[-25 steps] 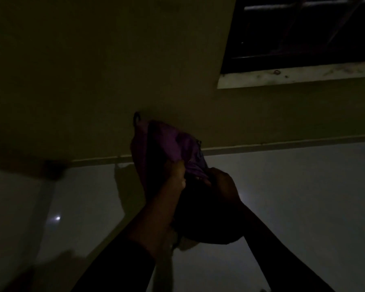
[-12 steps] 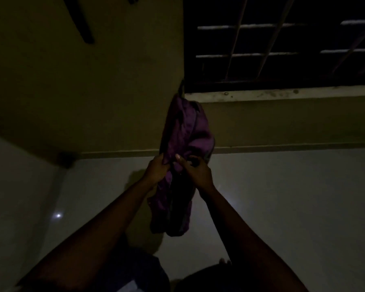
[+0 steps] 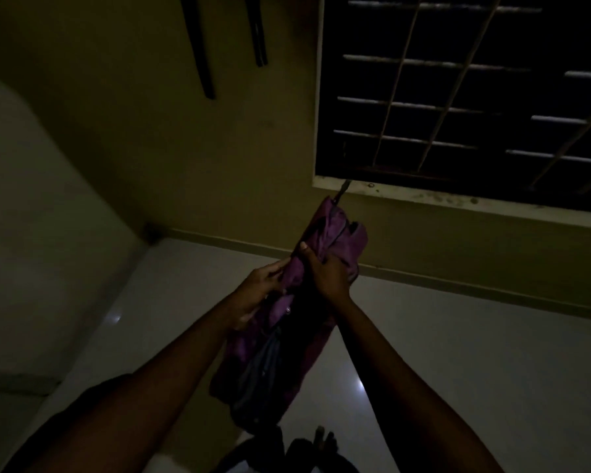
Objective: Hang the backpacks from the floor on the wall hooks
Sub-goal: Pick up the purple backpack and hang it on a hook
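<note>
Both hands grip one purple backpack (image 3: 325,240) in mid-air, in front of the olive wall (image 3: 151,138) and just below the window sill (image 3: 423,196). The right hand (image 3: 328,271) is clenched around bunched fabric near the top; the left hand (image 3: 260,288) pinches the bag's left edge a little lower. Its dark top loop (image 3: 341,189) points up toward the sill's left corner, and the body sags toward the tiled floor (image 3: 458,353). Dark straps (image 3: 198,46) hang high on the wall; no hook is clearly visible in this dim light. To hang it well, I would find the hook first, present the loop open, and release only once the weight holds.
</note>
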Action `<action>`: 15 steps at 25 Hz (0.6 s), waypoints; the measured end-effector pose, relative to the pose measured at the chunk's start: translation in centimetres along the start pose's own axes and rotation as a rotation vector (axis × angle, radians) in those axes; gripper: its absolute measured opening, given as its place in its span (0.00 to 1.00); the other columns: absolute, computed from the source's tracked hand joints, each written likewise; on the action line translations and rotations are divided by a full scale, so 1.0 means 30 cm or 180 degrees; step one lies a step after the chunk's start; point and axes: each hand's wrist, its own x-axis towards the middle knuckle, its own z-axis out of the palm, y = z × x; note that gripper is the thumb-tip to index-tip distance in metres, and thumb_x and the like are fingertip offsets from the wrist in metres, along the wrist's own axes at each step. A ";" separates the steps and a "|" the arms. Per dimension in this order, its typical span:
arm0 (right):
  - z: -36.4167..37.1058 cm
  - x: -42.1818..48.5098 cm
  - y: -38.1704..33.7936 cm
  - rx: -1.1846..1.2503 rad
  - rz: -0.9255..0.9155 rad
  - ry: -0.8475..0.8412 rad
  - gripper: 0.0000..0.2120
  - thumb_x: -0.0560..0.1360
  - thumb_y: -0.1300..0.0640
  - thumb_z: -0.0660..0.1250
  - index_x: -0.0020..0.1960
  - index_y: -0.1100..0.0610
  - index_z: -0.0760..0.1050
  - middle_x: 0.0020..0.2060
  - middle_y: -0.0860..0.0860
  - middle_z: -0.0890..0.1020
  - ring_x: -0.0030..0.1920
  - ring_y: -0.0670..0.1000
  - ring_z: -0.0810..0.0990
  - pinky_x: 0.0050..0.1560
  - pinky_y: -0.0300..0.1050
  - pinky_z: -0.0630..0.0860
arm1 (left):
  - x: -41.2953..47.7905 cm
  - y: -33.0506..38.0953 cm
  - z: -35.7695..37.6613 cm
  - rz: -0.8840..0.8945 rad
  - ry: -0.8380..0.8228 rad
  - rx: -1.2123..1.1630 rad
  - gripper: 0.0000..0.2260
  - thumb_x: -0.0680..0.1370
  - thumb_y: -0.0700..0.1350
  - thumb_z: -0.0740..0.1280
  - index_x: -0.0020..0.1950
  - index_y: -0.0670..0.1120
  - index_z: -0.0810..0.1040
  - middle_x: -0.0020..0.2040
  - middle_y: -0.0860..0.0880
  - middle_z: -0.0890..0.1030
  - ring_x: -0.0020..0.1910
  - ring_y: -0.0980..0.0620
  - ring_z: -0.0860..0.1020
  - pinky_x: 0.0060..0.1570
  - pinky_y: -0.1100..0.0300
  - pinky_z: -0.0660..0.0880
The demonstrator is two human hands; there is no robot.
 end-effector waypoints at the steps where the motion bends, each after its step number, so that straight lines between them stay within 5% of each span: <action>1: -0.009 -0.015 0.003 -0.0406 -0.0136 -0.0190 0.18 0.76 0.48 0.63 0.41 0.64 0.72 0.38 0.57 0.78 0.38 0.51 0.76 0.43 0.42 0.73 | -0.020 0.016 0.013 -0.0195 0.0160 -0.0573 0.13 0.78 0.40 0.58 0.61 0.47 0.75 0.55 0.48 0.79 0.49 0.51 0.80 0.44 0.61 0.79; 3: -0.001 -0.081 0.001 -0.1020 -0.0392 -0.0792 0.14 0.77 0.50 0.62 0.42 0.61 0.72 0.36 0.56 0.77 0.36 0.51 0.74 0.40 0.42 0.70 | -0.038 0.057 0.031 -0.0488 0.0542 -0.0866 0.16 0.78 0.55 0.59 0.60 0.48 0.75 0.52 0.49 0.78 0.47 0.45 0.79 0.40 0.55 0.77; 4: 0.013 -0.113 0.010 -0.1251 -0.0497 -0.1131 0.14 0.78 0.51 0.61 0.49 0.62 0.75 0.42 0.57 0.80 0.42 0.53 0.78 0.46 0.42 0.73 | -0.044 0.078 0.043 -0.0597 0.0642 -0.0769 0.20 0.76 0.59 0.60 0.62 0.48 0.74 0.51 0.49 0.78 0.48 0.43 0.80 0.25 0.67 0.57; 5: 0.028 -0.152 0.018 -0.1444 -0.0641 -0.1386 0.16 0.78 0.52 0.60 0.57 0.63 0.74 0.50 0.59 0.81 0.49 0.55 0.79 0.54 0.44 0.74 | -0.052 0.098 0.054 -0.0630 0.0717 -0.0699 0.22 0.75 0.58 0.63 0.63 0.46 0.74 0.51 0.51 0.79 0.47 0.40 0.81 0.60 0.37 0.64; 6: 0.042 -0.197 0.027 -0.1591 -0.0740 -0.1525 0.19 0.79 0.51 0.59 0.63 0.63 0.71 0.58 0.60 0.79 0.56 0.56 0.78 0.60 0.47 0.72 | -0.069 0.107 0.069 -0.0640 0.0834 -0.0756 0.22 0.75 0.55 0.65 0.64 0.43 0.74 0.50 0.51 0.79 0.44 0.42 0.81 0.37 0.53 0.80; 9: 0.050 -0.320 0.068 -0.1443 -0.0735 -0.1514 0.21 0.78 0.48 0.59 0.65 0.58 0.71 0.63 0.58 0.77 0.62 0.55 0.74 0.68 0.49 0.66 | -0.129 0.053 0.054 -0.0237 0.1550 -0.0621 0.17 0.75 0.41 0.68 0.63 0.37 0.75 0.48 0.46 0.80 0.40 0.48 0.78 0.38 0.58 0.78; 12: 0.012 -0.425 0.095 -0.1263 -0.0924 -0.0770 0.17 0.76 0.47 0.62 0.49 0.61 0.79 0.46 0.57 0.84 0.47 0.53 0.82 0.50 0.40 0.73 | -0.210 -0.041 0.017 0.0118 0.1589 -0.0464 0.17 0.74 0.35 0.68 0.62 0.37 0.76 0.52 0.43 0.80 0.41 0.48 0.79 0.44 0.56 0.78; 15: -0.057 -0.476 0.068 -0.0654 -0.0746 -0.0293 0.09 0.74 0.48 0.66 0.40 0.53 0.78 0.34 0.47 0.82 0.33 0.41 0.80 0.34 0.31 0.73 | -0.298 -0.122 -0.002 0.0286 0.1312 0.0014 0.18 0.74 0.33 0.66 0.64 0.37 0.75 0.55 0.43 0.80 0.48 0.47 0.80 0.47 0.58 0.77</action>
